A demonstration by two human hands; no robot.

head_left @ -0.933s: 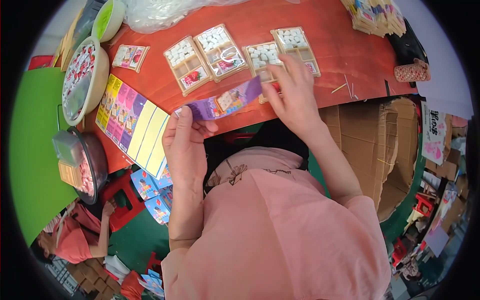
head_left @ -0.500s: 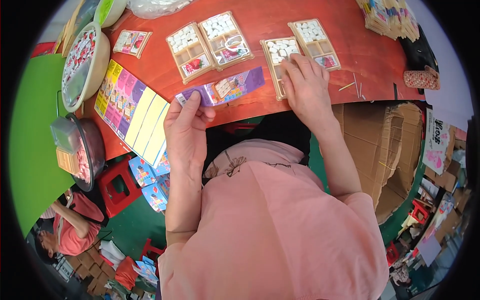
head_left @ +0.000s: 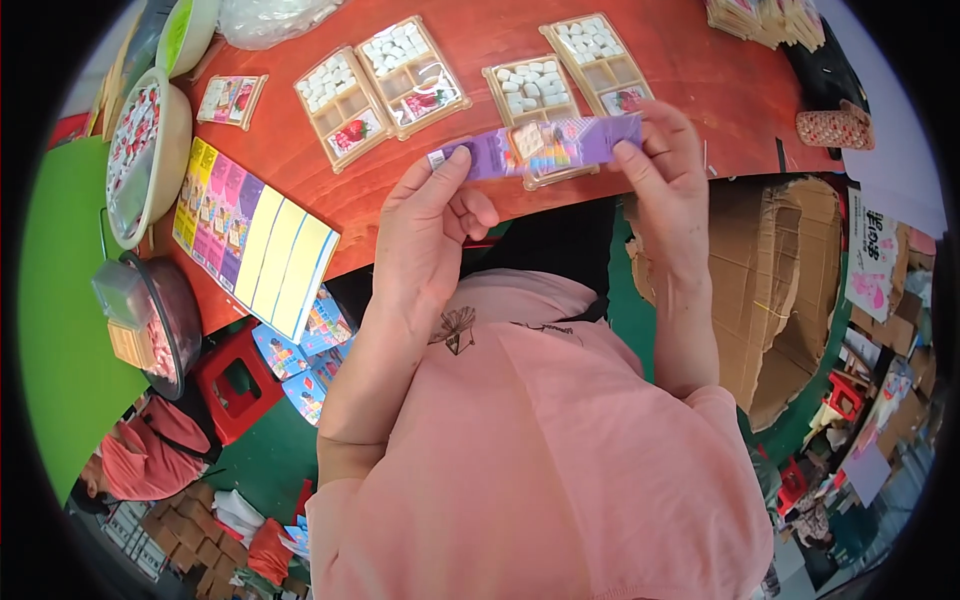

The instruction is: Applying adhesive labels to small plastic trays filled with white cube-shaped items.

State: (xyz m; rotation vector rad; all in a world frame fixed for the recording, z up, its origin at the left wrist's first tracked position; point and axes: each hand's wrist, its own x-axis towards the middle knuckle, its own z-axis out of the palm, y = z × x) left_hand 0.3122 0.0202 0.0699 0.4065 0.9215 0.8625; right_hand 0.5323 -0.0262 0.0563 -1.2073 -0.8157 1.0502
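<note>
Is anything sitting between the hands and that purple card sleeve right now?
Nothing visible. The left hand pinches one end of the purple card sleeve and the right hand grips the other end, holding it above the red table edge, with a clear tray partly inside it.

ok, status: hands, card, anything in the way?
Left hand and right hand each pinch an end of the purple card, held above the table edge. Filled trays lie beyond; nothing blocks.
</note>
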